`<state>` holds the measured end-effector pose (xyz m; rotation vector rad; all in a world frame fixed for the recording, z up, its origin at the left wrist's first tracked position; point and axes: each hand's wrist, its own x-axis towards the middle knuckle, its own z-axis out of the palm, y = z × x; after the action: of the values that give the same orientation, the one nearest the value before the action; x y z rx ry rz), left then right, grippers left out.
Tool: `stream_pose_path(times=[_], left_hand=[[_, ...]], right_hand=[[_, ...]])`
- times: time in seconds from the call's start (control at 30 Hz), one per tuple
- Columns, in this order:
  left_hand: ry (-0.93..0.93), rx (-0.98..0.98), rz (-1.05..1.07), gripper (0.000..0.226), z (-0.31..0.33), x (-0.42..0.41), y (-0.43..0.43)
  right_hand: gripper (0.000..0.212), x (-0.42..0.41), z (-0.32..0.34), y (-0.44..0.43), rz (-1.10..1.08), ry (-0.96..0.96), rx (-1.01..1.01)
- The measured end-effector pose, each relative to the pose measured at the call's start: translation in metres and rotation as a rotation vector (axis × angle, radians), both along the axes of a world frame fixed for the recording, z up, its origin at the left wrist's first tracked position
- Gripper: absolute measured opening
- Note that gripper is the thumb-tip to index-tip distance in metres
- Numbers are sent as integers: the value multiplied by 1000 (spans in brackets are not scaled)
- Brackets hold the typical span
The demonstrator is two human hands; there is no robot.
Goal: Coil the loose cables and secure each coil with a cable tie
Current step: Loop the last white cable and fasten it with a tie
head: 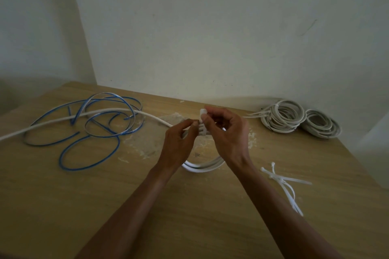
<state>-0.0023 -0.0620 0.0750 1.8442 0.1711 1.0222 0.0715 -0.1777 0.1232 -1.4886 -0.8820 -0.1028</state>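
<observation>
1 white cable coil (202,167): left hand (176,141) grips its strands, right hand (227,132) seemingly pinches a cable tie (203,111).

I'm in a plain room, home or workroom I can't tell: scuffed wooden worktop (63,195) beneath my fingers (219,114), plain whitish walls (210,27) meeting just beyond them.

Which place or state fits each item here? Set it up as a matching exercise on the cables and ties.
Items:
1. blue cable
2. white coil
3. finished coils
4. spare cable ties

Places or states:
A. far right, at the back
B. lying loose on the left
C. near right, beside the forearm
D. held between left hand and right hand

Pairs: 1-B, 2-D, 3-A, 4-C
</observation>
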Motion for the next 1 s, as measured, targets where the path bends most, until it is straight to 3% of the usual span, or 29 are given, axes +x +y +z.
stream_pose_path(times=[0.73, 1.0], left_hand=[[-66, 41, 35, 16, 3, -2, -2], [-85, 92, 63, 16, -3, -1, 1]], right_hand=[[23, -2, -7, 1, -13, -137, -24], [21, -5, 2, -2, -71, -101, -84]])
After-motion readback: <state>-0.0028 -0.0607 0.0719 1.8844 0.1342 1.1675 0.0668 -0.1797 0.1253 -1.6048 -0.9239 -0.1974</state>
